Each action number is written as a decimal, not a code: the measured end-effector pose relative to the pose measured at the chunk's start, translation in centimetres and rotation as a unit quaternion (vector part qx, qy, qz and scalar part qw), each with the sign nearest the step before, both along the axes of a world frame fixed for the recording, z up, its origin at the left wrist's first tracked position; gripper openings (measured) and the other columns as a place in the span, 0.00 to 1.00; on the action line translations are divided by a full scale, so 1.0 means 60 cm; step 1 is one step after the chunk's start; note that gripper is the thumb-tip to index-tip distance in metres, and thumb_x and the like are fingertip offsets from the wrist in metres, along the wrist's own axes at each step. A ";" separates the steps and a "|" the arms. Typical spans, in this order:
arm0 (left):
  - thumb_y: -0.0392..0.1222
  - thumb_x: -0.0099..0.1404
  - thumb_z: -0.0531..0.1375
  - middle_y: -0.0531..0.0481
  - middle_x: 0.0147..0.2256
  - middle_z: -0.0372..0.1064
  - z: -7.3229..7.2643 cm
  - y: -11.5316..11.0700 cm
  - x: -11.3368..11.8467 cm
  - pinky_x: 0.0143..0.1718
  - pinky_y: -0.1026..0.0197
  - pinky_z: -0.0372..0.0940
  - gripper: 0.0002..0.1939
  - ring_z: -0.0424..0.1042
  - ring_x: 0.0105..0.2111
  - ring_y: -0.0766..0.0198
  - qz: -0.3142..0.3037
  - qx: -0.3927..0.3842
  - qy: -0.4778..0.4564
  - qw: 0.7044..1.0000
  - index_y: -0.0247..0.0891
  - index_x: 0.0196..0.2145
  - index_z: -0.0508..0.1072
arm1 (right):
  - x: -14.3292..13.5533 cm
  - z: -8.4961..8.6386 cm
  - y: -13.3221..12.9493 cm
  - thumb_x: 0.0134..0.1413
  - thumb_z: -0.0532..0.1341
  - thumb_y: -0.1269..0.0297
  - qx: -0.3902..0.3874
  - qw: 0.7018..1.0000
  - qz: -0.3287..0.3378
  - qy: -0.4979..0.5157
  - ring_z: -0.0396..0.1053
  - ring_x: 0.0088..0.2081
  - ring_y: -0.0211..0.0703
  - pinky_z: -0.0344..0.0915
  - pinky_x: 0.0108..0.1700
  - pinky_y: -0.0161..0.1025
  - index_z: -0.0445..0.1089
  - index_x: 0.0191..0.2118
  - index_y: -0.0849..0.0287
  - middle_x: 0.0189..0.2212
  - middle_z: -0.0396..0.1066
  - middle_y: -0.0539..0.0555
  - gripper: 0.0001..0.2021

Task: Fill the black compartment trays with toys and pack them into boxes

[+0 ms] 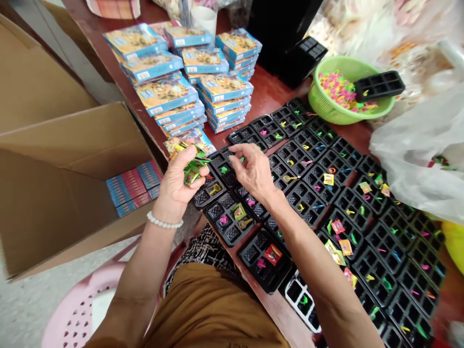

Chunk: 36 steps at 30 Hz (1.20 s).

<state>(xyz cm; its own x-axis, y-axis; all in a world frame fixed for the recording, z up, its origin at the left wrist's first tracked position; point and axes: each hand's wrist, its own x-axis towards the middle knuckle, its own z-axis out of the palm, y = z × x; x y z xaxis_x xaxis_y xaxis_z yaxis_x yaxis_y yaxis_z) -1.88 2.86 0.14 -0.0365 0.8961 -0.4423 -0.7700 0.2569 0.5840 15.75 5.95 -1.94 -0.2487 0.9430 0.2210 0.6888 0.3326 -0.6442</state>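
Observation:
My left hand [179, 181], with a pale bead bracelet at the wrist, is wrapped round a bunch of small green and yellow packets [194, 166]. To its right, my right hand [252, 169] hangs over the black compartment trays [232, 217], its thumb and fingertips close together; whether something small is between them cannot be made out. Many trays hold small coloured plastic pieces. A green packet [239, 211] lies in a near tray beside a pink piece, and a red packet [273, 254] lies in the tray nearest my body.
Stacks of blue boxes [166, 94] stand at the table's far left. A green basket [348, 116] of coloured pieces, with a black tray on it, sits at the back right near a plastic bag [420, 145]. An open carton [65, 193] and a pink stool [79, 309] are at left.

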 end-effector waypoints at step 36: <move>0.39 0.74 0.57 0.52 0.27 0.72 0.017 0.021 -0.050 0.11 0.75 0.43 0.13 0.65 0.15 0.72 0.023 -0.036 0.000 0.999 0.42 0.31 0.75 | -0.017 -0.048 0.000 0.70 0.61 0.66 -0.010 0.984 0.160 -0.084 0.72 0.39 0.45 0.64 0.43 0.38 0.75 0.38 0.57 0.34 0.76 0.54 0.07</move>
<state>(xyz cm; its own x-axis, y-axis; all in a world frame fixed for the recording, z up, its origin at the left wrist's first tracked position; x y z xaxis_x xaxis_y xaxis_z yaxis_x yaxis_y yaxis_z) -4.89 4.13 1.14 -0.0767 0.8591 -0.5060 -0.7823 0.2628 0.5648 14.70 5.94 -4.82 -0.5645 0.8144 0.1345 0.6484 0.5383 -0.5384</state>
